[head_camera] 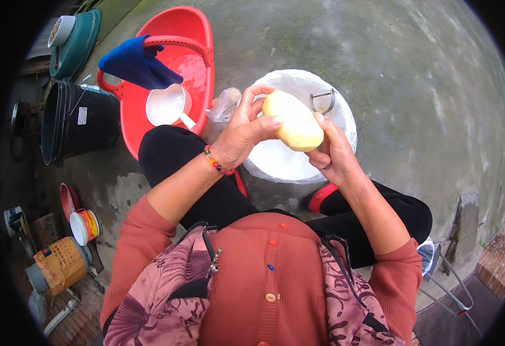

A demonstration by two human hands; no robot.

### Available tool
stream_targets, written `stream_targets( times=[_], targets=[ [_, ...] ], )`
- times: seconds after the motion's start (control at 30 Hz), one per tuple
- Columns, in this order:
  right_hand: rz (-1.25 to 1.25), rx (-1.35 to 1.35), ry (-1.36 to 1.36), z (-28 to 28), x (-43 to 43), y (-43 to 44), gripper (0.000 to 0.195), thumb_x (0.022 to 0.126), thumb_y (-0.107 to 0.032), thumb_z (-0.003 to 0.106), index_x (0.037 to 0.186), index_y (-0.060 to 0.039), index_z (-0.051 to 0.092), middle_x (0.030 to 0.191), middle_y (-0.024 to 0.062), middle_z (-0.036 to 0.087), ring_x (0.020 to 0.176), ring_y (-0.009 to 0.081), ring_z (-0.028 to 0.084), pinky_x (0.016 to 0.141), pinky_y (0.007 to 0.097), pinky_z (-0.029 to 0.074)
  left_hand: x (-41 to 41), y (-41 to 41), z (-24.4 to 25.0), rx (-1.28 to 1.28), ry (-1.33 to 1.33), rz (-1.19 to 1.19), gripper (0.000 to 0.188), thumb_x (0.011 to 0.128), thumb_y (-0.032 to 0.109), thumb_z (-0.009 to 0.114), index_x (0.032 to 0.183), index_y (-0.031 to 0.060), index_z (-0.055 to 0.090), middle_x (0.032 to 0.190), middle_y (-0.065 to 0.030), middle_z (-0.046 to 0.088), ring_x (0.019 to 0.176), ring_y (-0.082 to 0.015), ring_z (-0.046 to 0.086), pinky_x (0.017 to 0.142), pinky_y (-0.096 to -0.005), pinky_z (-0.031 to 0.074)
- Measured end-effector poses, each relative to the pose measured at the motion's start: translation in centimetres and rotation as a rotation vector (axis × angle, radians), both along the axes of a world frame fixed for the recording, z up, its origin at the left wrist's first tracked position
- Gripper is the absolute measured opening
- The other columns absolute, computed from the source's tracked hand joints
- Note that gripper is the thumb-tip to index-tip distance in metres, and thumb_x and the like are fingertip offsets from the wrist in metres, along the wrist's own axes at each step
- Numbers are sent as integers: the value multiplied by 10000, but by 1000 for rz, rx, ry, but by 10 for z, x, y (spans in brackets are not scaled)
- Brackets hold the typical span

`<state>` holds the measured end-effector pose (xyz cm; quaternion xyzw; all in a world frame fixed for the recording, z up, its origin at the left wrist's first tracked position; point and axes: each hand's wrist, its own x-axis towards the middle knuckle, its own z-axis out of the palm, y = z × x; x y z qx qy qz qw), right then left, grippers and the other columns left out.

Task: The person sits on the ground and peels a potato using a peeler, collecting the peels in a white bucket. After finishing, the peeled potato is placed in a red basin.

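A large peeled potato (293,121) is held up in front of me, over a round container lined with a white plastic bag (295,166). My left hand (248,129) grips its left end, thumb on the near side and fingers around the top. At its lower right end, my right hand (337,153) touches it and also holds a metal Y-shaped peeler (323,101). The peeler's head points up, away from the potato; its handle is mostly hidden in the right hand. Peelings inside the container cannot be made out clearly.
Left of the container stands a red plastic basin (161,24) with a blue cloth (140,62) over its handle and a white dipper (168,104) inside. A clear plastic bag (226,106) lies between them. Farther left is a black bucket (90,123).
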<state>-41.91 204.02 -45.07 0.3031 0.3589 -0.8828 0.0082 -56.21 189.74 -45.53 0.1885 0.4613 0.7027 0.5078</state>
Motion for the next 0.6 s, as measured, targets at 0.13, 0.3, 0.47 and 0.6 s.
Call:
stream_targets(
  times=[0.13,0.3,0.47,0.6],
  targets=[
    [25,-27,-71,7,2,12,347,1007,-422,417,1071,-95,512,671,93,576,345,33,267,328,173,207,-8,-3,-4,-132,143,-232,578,827,412,742,1225,81,484,1143,-65,530,1044,-156,567,786,-284,538],
    [69,39,-149,10,5,15,354,1010,-396,407,1071,-58,495,653,87,570,348,37,279,333,182,215,1,-8,-13,-134,232,-297,639,800,534,727,1198,77,522,1037,-51,582,910,-136,598,632,-237,512],
    [200,163,-104,21,6,8,409,996,-422,423,1077,-31,513,672,99,577,362,39,282,340,187,204,5,-9,3,-149,146,-451,751,772,445,750,1357,112,418,990,-32,584,833,-111,592,643,-262,527],
    [166,302,-19,18,9,17,316,987,-408,455,950,-98,501,684,123,600,362,46,271,350,191,191,-12,-20,23,43,43,-285,715,779,448,725,1331,95,437,1030,-67,596,838,-146,634,647,-279,533]
  ],
)
